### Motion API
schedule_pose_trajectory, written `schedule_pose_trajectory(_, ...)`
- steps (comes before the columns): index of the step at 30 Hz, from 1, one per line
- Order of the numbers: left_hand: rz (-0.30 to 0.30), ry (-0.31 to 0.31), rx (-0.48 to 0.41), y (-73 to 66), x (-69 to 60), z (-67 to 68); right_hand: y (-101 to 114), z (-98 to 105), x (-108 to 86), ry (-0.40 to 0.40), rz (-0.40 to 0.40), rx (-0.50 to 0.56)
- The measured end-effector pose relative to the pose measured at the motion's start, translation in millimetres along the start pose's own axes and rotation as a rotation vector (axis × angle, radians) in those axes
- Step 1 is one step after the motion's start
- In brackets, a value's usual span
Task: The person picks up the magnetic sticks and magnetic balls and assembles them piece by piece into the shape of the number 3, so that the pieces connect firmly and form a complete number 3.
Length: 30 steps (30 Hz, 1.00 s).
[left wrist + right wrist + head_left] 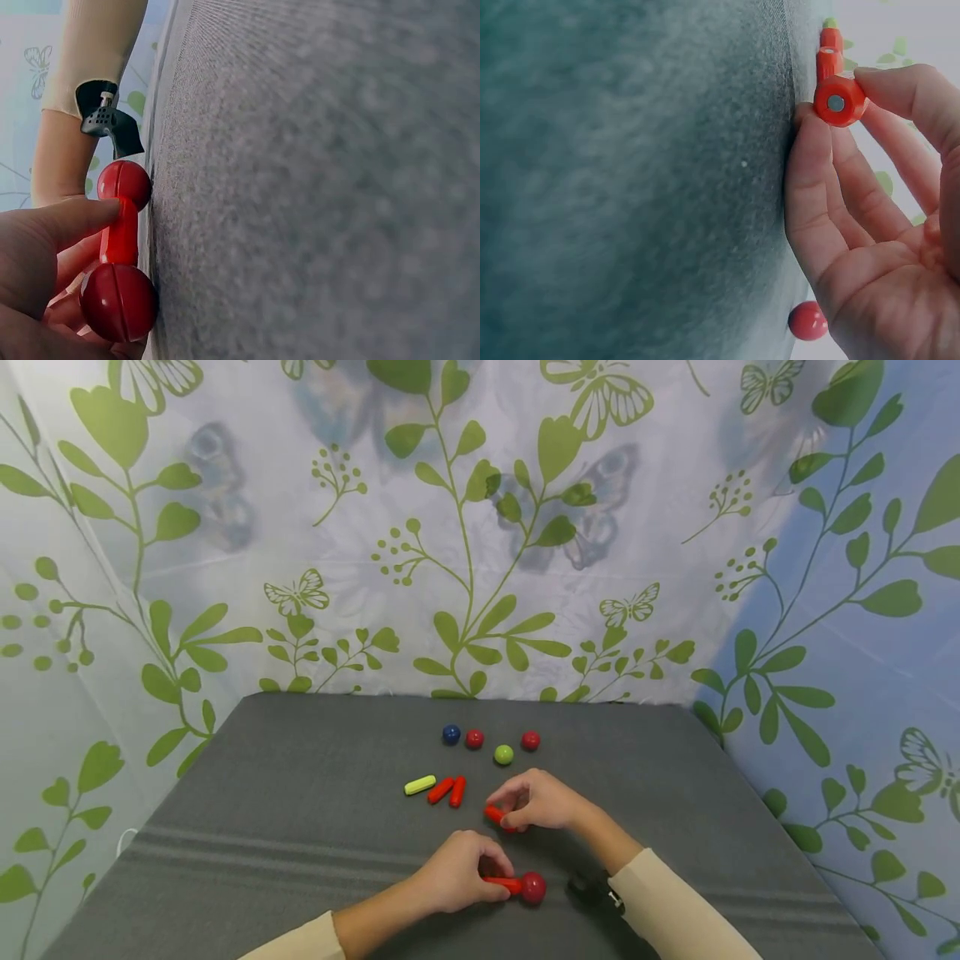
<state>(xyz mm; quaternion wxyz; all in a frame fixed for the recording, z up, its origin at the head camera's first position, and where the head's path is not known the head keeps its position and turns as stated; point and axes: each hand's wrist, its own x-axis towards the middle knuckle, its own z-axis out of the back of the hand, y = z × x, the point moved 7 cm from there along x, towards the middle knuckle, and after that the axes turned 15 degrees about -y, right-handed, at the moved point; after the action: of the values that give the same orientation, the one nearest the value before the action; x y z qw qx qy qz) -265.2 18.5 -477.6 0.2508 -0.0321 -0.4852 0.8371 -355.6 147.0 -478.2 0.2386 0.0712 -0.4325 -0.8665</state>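
Note:
Near the front of the grey table, my left hand (pixel 459 872) holds a red magnetic rod (pixel 502 885) between thumb and fingers. A dark red ball (pixel 533 887) is attached at the rod's right end. In the left wrist view a second red ball (pixel 120 302) sits at the other end, which the hand hides in the head view. Farther forward and to the right, my right hand (pixel 545 802) pinches another red rod (pixel 495 814) at the tabletop. Its end, with a silvery metal disc, faces the right wrist camera (pixel 838 103).
Beyond the hands lie two red rods (pixel 457 792) and a yellow-green rod (pixel 420 785). Farther back are a blue ball (pixel 451 734), two red balls (pixel 474 739) and a green ball (pixel 503 754). A leaf-patterned curtain (pixel 465 568) hangs behind the table (pixel 315 777).

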Motion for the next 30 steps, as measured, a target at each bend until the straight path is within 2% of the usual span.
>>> schedule_pose_trajectory(9,-0.038,0.003,0.033,-6.3,4.5,-4.7,-9.6,8.8,-18.7,-0.055,-0.106,0.183)
schedule_pose_trajectory(14,-0.019,0.022,0.032,-8.3,4.0,-6.2,-18.3,12.9,-31.2,-0.114,-0.224,0.283)
schedule_pose_trajectory(20,-0.018,0.009,0.044,-6.1,3.1,-8.7,-21.2,15.4,-53.2,-0.213,-0.368,0.405)
schedule_pose_trajectory(30,-0.029,-0.012,0.042,-5.8,-0.3,-9.5,-25.7,11.1,-74.8,-0.286,-0.459,0.475)
